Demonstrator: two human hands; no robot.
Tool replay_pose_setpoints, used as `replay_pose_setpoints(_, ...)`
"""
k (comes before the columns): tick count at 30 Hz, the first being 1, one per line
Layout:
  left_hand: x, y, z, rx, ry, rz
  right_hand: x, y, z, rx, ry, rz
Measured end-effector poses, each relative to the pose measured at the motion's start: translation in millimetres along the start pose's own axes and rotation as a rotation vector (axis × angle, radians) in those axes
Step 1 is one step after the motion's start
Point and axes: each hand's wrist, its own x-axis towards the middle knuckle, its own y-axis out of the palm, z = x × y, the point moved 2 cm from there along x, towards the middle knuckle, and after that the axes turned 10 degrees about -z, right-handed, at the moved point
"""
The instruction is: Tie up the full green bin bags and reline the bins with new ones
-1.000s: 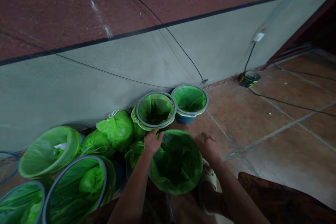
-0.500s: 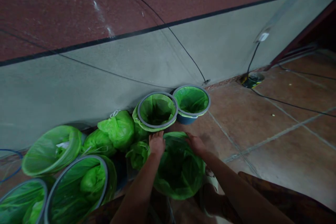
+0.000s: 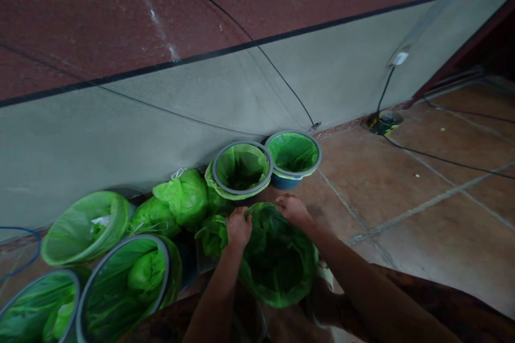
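A bin lined with a green plastic bag (image 3: pixel 277 262) stands on the floor right below me. My left hand (image 3: pixel 238 228) grips the bag's rim on the far left side, fingers curled over the plastic. My right hand (image 3: pixel 293 209) rests on the far right part of the same rim, fingers closed on the bag. Just beyond them stand two more lined bins, one with a grey ring (image 3: pixel 241 170) and a blue one (image 3: pixel 293 156) against the wall.
Tied green bags (image 3: pixel 181 201) lie by the grey wall (image 3: pixel 161 128). Several more lined bins (image 3: pixel 120 284) crowd the lower left. Cables run across the tiled floor (image 3: pixel 402 193) at right, and a small pot (image 3: pixel 384 120) sits by the wall.
Both hands have moved along the bag's rim toward the far side and closer together; the right hand came in from the right edge. The view shifted slightly.
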Motion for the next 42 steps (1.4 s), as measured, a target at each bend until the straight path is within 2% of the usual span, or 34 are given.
replay_pose_setpoints(2,-1.6,-0.4,1.1,-0.01,0.005,-0.029,3.6,8.7,-2.9,0.063,0.002,0.004)
replay_pose_setpoints(6,-8.9,-3.7,9.3,0.01,0.101,-0.103,-5.5,16.6,-20.2,0.15,-0.033,-0.083)
replay_pose_setpoints(11,-22.3,-11.3,17.2,0.107,0.202,-0.13,-16.4,16.2,-35.4,0.074,-0.063,-0.088)
replay_pose_setpoints(15,-26.8,-18.6,19.2,0.133,0.211,-0.128,-20.2,15.1,-39.2,0.038,-0.059,-0.085)
replay_pose_setpoints(20,-29.3,-26.1,22.0,0.193,0.171,-0.133,-25.1,12.2,-36.7,0.049,-0.029,-0.096)
replay_pose_setpoints(25,-21.8,-28.9,7.4,0.058,0.117,-0.164,-23.6,10.6,-13.1,-0.068,-0.12,-0.101)
replay_pose_setpoints(27,-11.7,-25.8,-4.2,-0.003,0.101,-0.135,-19.6,13.5,-1.2,-0.146,-0.18,-0.08)
replay_pose_setpoints(29,-0.1,-19.2,-14.6,-0.013,0.118,-0.051,-14.5,18.0,6.9,-0.179,-0.215,-0.066)
replay_pose_setpoints(33,13.8,-4.2,-18.8,0.046,0.155,0.122,-6.8,23.9,4.5,-0.024,-0.219,-0.134)
replay_pose_setpoints(36,11.3,0.2,-11.1,0.062,0.16,0.123,-9.5,24.3,-8.7,0.1,-0.285,-0.131)
replay_pose_setpoints(40,-1.2,-1.4,-0.7,0.085,0.143,0.098,-20.7,24.4,-25.2,0.017,-0.284,-0.051)
replay_pose_setpoints(42,-6.3,-4.3,1.7,0.103,0.127,0.106,-24.4,23.0,-26.0,0.007,-0.291,-0.052)
